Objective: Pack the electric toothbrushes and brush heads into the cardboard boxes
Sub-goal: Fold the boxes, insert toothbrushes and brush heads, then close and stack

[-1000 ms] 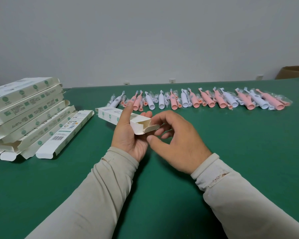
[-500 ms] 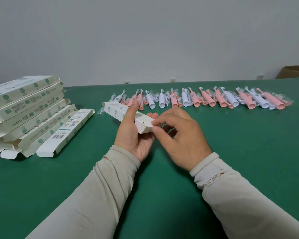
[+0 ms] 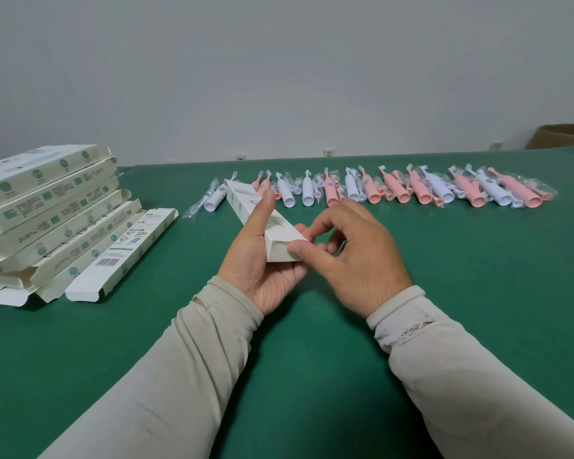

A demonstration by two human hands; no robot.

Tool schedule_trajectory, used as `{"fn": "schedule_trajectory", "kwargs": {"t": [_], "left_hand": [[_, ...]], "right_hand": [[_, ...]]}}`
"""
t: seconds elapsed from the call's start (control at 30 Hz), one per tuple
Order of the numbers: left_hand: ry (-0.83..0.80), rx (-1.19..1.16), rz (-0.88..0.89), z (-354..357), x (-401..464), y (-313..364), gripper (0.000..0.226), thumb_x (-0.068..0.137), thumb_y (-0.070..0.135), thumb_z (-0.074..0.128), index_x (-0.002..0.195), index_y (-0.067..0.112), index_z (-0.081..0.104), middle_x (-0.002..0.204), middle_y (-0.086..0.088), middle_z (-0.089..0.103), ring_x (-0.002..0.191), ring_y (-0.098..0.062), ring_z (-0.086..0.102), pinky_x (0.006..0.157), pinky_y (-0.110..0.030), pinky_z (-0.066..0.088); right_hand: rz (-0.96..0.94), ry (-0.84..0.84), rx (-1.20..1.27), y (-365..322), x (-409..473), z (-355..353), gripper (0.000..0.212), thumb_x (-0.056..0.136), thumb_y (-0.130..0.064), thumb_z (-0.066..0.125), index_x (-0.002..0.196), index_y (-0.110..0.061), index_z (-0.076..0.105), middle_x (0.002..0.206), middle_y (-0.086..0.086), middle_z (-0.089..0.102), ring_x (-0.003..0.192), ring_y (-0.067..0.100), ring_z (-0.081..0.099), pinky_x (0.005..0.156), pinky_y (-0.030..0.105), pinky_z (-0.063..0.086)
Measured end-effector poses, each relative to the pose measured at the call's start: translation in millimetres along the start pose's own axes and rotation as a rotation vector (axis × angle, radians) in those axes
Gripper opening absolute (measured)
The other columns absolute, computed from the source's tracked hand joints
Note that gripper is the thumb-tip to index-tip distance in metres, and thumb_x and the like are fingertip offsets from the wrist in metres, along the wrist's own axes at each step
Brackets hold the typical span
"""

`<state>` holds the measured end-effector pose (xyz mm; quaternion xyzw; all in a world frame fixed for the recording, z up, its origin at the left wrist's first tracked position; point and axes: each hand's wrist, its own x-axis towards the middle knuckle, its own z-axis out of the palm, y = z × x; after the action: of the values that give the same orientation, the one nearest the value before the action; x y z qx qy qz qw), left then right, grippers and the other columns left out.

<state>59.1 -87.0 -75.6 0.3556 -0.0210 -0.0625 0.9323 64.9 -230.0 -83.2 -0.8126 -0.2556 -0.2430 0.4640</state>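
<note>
Far left on the green bench [image 3: 444, 293]: a leaning stack of boxes [image 3: 47, 207], white with green marks, end flaps open; one more flat box [image 3: 126, 253] lies against its right side, barcode up.

Centre: the left hand [image 3: 262, 260] is palm-up, forearm running in from the lower left, and cradles a white cardboard box [image 3: 272, 226] held clear of the bench — thumb laid flat along the top face, fingers curled under and gripping. The box points away, toward the far left.

The right hand [image 3: 355, 256] comes in from the lower right, back of hand up; thumb and curled fingers pinch the box's near end, which looks closed.

Behind, left to right, a row of toothbrushes [image 3: 378, 190] — pink and white, bagged in clear plastic — lies across the bench.
</note>
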Motion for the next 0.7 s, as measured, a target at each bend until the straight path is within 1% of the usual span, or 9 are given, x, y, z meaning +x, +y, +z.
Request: {"fn": "schedule_trajectory", "kwargs": {"t": [0.1,0.17,0.23,0.3,0.37,0.43,0.5,0.57,0.7], "left_hand": [[0.059,0.011,-0.029,-0.1,-1.4,0.0,0.042,0.087,0.053,0.067,0.12,0.027,0.061,0.078,-0.009,0.052,0.064,-0.019,0.06,0.077,-0.041,0.056],[0.074,0.015,-0.03,0.2,-2.2,3.1,0.047,0.082,0.055,0.069,0.12,0.027,0.062,0.089,-0.008,0.052,0.067,-0.019,0.065,0.073,-0.041,0.059],[0.101,0.108,-0.017,-0.6,-3.2,6.0,0.061,0.076,0.061,0.069,0.128,0.032,0.059,0.108,-0.01,0.054,0.078,-0.02,0.072,0.07,-0.04,0.059],[0.201,0.382,0.055,-4.0,-3.9,6.1,0.067,0.074,0.066,0.07,0.132,0.038,0.053,0.116,-0.011,0.057,0.085,-0.021,0.074,0.07,-0.043,0.059],[0.296,0.844,0.248,-10.7,-5.3,5.0,0.065,0.078,0.062,0.073,0.134,0.043,0.046,0.11,-0.001,0.06,0.082,-0.018,0.072,0.071,-0.043,0.059],[0.329,1.417,0.447,-20.5,-4.2,5.2,0.069,0.076,0.061,0.074,0.134,0.047,0.039,0.113,0.016,0.061,0.097,-0.011,0.064,0.083,-0.035,0.054],[0.303,1.797,0.445,-24.9,-3.9,5.9,0.066,0.072,0.067,0.072,0.128,0.047,0.042,0.114,0.015,0.057,0.103,-0.012,0.057,0.087,-0.036,0.051],[0.282,1.922,0.359,-24.8,-4.2,6.0,0.06,0.07,0.068,0.072,0.118,0.043,0.046,0.106,0.01,0.054,0.098,-0.016,0.056,0.084,-0.04,0.051],[0.26,1.875,0.332,-23.5,-3.7,3.3,0.058,0.067,0.069,0.073,0.108,0.035,0.049,0.099,0.009,0.051,0.093,-0.017,0.053,0.083,-0.041,0.05]], "right_hand": [[0.092,-0.011,0.002,6.0,1.1,-3.5,0.039,0.062,-0.072,0.067,0.074,-0.037,0.056,0.086,-0.017,0.055,0.063,0.007,0.051,0.064,0.028,0.048],[0.17,-0.071,0.063,9.1,2.6,-4.2,0.035,0.064,-0.067,0.072,0.078,-0.036,0.062,0.088,-0.016,0.059,0.062,0.006,0.05,0.064,0.024,0.047],[0.265,-0.098,0.216,11.4,4.8,-3.5,0.027,0.075,-0.054,0.077,0.084,-0.03,0.067,0.085,-0.016,0.065,0.061,0.005,0.05,0.063,0.019,0.046],[0.345,-0.026,0.335,15.0,7.1,-2.9,0.018,0.086,-0.042,0.074,0.083,-0.025,0.069,0.076,-0.017,0.067,0.063,0.008,0.056,0.067,0.027,0.051],[0.423,0.066,0.414,17.2,9.3,-3.4,0.02,0.09,-0.039,0.071,0.082,-0.022,0.068,0.077,-0.013,0.068,0.064,0.011,0.061,0.068,0.035,0.055],[0.501,0.1,0.581,15.9,11.3,-5.9,0.025,0.086,-0.047,0.072,0.089,-0.022,0.07,0.088,-0.009,0.071,0.062,0.007,0.062,0.056,0.027,0.052],[0.543,0.08,0.749,14.5,13.3,-10.3,0.043,0.074,-0.059,0.073,0.1,-0.024,0.07,0.093,-0.006,0.074,0.062,0.005,0.059,0.046,0.02,0.043],[0.55,0.056,0.835,16.2,15.2,-14.4,0.05,0.067,-0.061,0.077,0.098,-0.023,0.07,0.091,0.0,0.075,0.061,0.008,0.055,0.043,0.018,0.039],[0.551,0.045,0.857,23.3,16.2,-17.3,0.043,0.062,-0.055,0.082,0.091,-0.024,0.076,0.088,0.007,0.076,0.057,0.008,0.052,0.045,0.018,0.041]]}}
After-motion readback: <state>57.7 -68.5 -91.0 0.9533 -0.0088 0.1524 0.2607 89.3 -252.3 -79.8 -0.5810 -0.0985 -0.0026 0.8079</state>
